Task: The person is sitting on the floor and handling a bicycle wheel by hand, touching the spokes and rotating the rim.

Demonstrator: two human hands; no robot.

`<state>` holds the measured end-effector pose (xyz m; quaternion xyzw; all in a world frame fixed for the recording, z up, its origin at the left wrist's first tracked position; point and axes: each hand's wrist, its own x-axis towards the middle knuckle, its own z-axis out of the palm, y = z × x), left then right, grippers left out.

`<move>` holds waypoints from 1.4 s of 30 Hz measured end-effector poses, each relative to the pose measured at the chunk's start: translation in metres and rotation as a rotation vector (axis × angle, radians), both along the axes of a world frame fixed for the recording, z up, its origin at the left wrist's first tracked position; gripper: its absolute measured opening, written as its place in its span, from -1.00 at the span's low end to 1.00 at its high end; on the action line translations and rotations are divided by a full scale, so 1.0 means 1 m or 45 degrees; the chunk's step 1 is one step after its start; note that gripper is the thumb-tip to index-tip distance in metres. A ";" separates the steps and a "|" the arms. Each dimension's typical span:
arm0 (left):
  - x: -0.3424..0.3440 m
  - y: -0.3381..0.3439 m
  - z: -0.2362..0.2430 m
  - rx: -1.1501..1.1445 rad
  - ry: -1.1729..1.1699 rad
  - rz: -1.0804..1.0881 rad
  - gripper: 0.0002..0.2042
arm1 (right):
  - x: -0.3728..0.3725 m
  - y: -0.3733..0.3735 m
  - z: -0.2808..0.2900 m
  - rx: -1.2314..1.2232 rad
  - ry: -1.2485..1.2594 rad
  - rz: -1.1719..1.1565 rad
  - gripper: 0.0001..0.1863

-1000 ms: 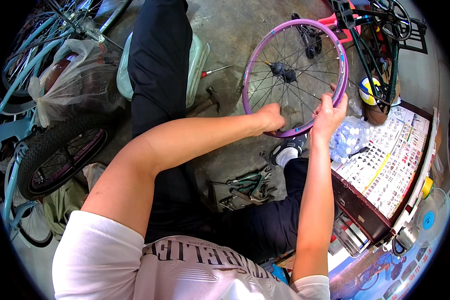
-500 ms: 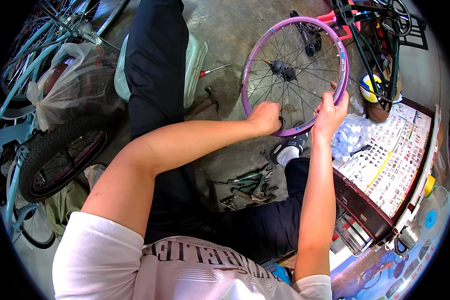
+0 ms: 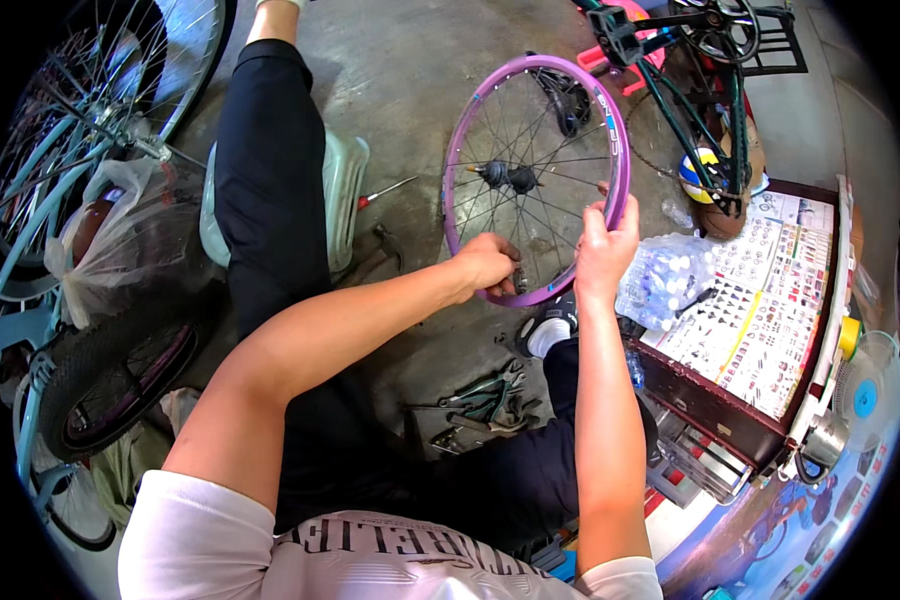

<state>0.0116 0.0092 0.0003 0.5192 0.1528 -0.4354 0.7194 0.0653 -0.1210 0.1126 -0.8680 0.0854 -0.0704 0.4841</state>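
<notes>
A purple bicycle wheel (image 3: 618, 145) without a tyre is held up in front of me, with black spokes and a dark hub (image 3: 506, 177). My right hand (image 3: 608, 245) is closed round the right lower side of its rim. At the lower left of the rim, my left hand (image 3: 490, 264) has its fingers curled in among the spokes. What those fingers pinch, a spoke or a small tool, is hidden. Below the wheel my shoe (image 3: 546, 328) shows on the floor.
Pliers and other hand tools (image 3: 490, 400) lie on the floor below. A screwdriver (image 3: 385, 192) and a hammer (image 3: 385, 240) lie left of the wheel. Bottles in plastic (image 3: 665, 280) and a chart-covered case (image 3: 760, 310) stand right; a bike frame (image 3: 732, 130) is beyond. A tyred wheel (image 3: 120, 375) is left.
The whole view has shifted, so the wheel and both hands sit farther left and slightly lower. The wheel has turned a little. Both hands keep their places on it.
</notes>
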 end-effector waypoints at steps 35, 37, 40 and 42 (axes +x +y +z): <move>-0.015 -0.005 0.005 0.081 -0.262 -0.177 -0.51 | 0.002 -0.009 -0.003 0.000 0.010 -0.030 -0.67; -0.009 -0.002 0.008 -0.087 -0.051 -0.118 -0.54 | 0.003 -0.009 -0.002 -0.018 0.001 -0.012 -0.67; -0.005 0.002 0.013 -0.103 0.016 -0.103 -0.61 | 0.004 -0.009 -0.001 -0.028 -0.017 0.019 -0.67; -0.003 0.003 0.014 -0.063 -0.029 -0.128 -0.61 | 0.004 -0.009 -0.001 -0.001 -0.009 0.021 -0.67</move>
